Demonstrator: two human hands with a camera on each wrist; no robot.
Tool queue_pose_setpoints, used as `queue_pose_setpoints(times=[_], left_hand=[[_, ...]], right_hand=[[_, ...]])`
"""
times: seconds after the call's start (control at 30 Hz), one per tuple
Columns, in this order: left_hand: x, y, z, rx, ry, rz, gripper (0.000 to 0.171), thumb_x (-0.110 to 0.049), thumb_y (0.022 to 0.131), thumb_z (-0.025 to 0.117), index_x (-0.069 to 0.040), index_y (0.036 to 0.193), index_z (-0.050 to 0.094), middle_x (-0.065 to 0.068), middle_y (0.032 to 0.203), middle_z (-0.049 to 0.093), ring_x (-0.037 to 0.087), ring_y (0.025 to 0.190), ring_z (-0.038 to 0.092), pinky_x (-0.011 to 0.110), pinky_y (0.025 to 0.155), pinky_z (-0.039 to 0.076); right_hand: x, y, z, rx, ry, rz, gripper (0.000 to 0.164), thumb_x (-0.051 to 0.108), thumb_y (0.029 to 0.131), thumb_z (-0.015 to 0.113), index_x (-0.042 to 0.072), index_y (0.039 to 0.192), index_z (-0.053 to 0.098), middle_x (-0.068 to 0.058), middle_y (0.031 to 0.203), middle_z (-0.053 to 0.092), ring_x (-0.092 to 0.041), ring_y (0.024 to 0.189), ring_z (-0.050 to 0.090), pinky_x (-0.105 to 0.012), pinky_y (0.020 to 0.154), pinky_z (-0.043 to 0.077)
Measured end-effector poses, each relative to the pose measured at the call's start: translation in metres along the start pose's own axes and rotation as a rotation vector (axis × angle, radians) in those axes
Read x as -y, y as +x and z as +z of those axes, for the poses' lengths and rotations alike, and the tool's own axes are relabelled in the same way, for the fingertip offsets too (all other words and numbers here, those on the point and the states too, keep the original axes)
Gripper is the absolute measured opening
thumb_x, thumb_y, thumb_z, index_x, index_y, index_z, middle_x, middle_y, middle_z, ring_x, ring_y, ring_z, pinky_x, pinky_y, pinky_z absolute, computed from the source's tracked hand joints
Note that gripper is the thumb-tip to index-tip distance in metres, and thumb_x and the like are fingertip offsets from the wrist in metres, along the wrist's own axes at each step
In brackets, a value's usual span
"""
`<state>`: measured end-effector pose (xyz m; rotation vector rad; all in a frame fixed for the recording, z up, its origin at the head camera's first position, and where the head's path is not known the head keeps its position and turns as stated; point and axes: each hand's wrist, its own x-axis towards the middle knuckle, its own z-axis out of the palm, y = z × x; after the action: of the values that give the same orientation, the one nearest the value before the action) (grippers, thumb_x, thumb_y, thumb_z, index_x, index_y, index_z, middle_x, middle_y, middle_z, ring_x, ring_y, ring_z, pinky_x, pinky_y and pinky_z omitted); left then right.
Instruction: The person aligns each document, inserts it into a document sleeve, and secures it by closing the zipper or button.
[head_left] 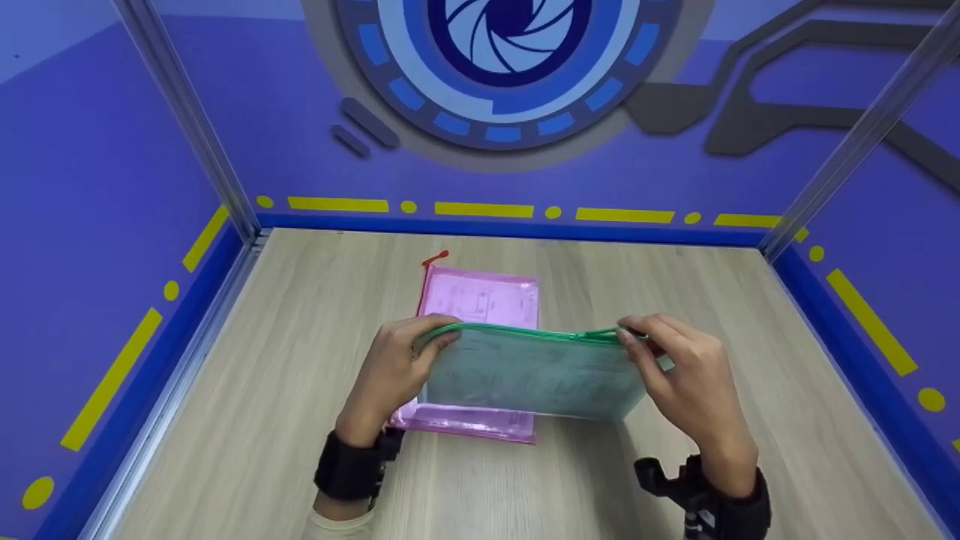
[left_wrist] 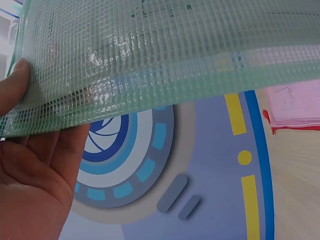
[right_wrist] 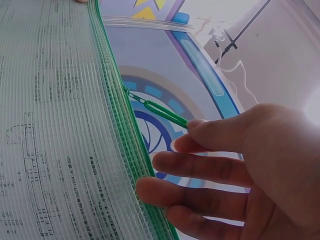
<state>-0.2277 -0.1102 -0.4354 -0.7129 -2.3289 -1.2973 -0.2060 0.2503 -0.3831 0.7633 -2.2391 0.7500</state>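
Observation:
A green mesh zipper pouch [head_left: 532,371] with printed paper inside hangs between both hands, its green zipper edge up. My left hand [head_left: 401,364] pinches its upper left corner between thumb and fingers. With thumb and forefinger, my right hand [head_left: 686,371] pinches the green pull cord [right_wrist: 167,114] of the zipper slider [right_wrist: 129,92], which sits partway along the edge. The other right fingers lie beside the zipper edge. Below and behind, a pink zipper pouch [head_left: 484,296] with printed paper inside lies flat on the table, partly hidden by the green one.
The wood-grain table [head_left: 300,375] is bounded by blue panels [head_left: 97,187] at the left, right and back. A red pull cord [head_left: 435,259] sticks out from the pink pouch's far left corner. Metal posts [head_left: 187,112] stand at the back corners.

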Motion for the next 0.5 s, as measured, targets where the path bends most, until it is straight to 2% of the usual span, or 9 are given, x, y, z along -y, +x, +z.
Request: queue_pose_setpoints(times=[0.33, 0.5], left_hand=[[0.0008, -0.0021, -0.0018, -0.006, 0.001, -0.004, 0.015, -0.015, 0.101, 0.073, -0.016, 0.113, 0.080, -0.008, 0.105, 0.078, 0.004, 0.098, 0.072, 0.031, 0.087, 0.059], [0.0017, -0.0008, -0.0040, -0.016, -0.006, 0.011, 0.014, -0.014, 0.101, 0.072, -0.016, 0.113, 0.080, -0.008, 0.105, 0.078, 0.005, 0.098, 0.073, 0.031, 0.086, 0.059]], right_hand=[[-0.0025, -0.0004, 0.0014, -0.013, -0.027, 0.001, 0.020, -0.002, 0.091, 0.080, 0.009, 0.107, 0.079, 0.003, 0.092, 0.076, -0.005, 0.070, 0.068, -0.019, 0.064, 0.054], [-0.0037, -0.0012, -0.0013, -0.005, -0.059, 0.053, 0.018, 0.000, 0.093, 0.079, 0.008, 0.109, 0.079, 0.001, 0.091, 0.077, -0.006, 0.068, 0.069, -0.020, 0.063, 0.054]])
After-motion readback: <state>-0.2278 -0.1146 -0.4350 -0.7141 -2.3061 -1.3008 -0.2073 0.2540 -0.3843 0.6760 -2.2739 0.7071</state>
